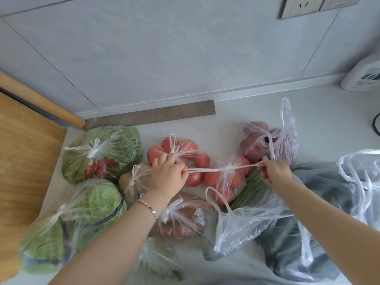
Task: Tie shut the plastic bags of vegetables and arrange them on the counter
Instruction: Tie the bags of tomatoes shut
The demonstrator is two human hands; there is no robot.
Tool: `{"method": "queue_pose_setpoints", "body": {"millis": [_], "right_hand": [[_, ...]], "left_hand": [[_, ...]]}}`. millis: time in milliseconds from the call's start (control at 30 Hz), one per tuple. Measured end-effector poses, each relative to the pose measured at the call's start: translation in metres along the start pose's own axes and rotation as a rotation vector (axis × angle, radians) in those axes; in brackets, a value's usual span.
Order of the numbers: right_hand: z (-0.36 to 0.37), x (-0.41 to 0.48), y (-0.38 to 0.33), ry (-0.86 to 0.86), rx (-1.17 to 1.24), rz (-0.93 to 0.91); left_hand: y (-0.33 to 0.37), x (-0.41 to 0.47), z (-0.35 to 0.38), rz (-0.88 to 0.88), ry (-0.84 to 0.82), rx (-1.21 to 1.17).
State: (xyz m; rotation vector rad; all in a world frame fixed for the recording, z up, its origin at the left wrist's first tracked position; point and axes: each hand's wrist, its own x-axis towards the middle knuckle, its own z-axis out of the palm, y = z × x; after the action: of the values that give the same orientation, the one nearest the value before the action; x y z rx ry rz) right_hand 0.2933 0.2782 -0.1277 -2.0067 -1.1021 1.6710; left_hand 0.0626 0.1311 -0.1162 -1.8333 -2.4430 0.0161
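Nearest, the left hand (pixel 167 173) and right hand (pixel 274 171) each pinch one twisted handle of the thin clear plastic bag of red tomatoes (pixel 228 182), which sits on the pale counter (pixel 226 124) among tied bags (pixel 98 153). Its film looks soft, slippery and easily torn, so the handles suit gripping. Contents of the dark grey plastic bag (pixel 329 192) are unclear.

Clear tomato bag (pixel 227 183) on the counter (pixel 236 114), handles (pixel 205 170) taut sideways, among tied vegetable bags (pixel 102 153).
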Motion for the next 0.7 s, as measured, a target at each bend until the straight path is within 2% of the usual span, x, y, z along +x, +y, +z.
{"method": "queue_pose_setpoints", "body": {"millis": [133,233,267,300,367,400,433,467,500,567,633,700], "right_hand": [[0.000,0.010,0.004,0.093,0.167,0.112],[0.005,0.001,-0.007,0.133,0.421,0.179],[0.005,-0.007,-0.013,0.116,0.460,0.151],[0.005,-0.014,-0.020,0.062,0.447,0.091],[0.004,-0.032,-0.033,-0.135,0.291,-0.122],[0.004,-0.042,-0.038,-0.224,0.144,-0.256],[0.004,-0.050,-0.042,-0.273,-0.033,-0.385],[0.005,-0.054,-0.045,-0.275,-0.188,-0.491],[0.007,-0.057,-0.048,-0.258,-0.274,-0.559],[0.012,-0.056,-0.052,-0.240,-0.271,-0.598],[0.019,-0.050,-0.055,-0.263,-0.151,-0.547],[0.023,-0.043,-0.056,-0.304,0.026,-0.433]], "left_hand": [[-0.006,-0.013,0.009,0.009,-0.085,0.121],[0.009,-0.007,-0.005,-0.177,-0.252,-0.087],[0.012,-0.002,-0.013,-0.285,-0.313,-0.275],[0.014,0.006,-0.022,-0.445,-0.395,-0.599],[0.020,0.017,-0.037,-0.768,-0.451,-1.490],[0.023,0.020,-0.041,-0.823,-0.397,-1.887],[0.027,0.023,-0.044,-0.833,-0.333,-2.136],[0.034,0.026,-0.045,-0.810,-0.290,-2.247],[0.043,0.029,-0.044,-0.748,-0.278,-2.222],[0.062,0.033,-0.040,-0.551,-0.344,-1.850],[0.079,0.038,-0.031,-0.342,-0.454,-1.475],[0.089,0.044,-0.028,-0.247,-0.453,-1.332]]}}
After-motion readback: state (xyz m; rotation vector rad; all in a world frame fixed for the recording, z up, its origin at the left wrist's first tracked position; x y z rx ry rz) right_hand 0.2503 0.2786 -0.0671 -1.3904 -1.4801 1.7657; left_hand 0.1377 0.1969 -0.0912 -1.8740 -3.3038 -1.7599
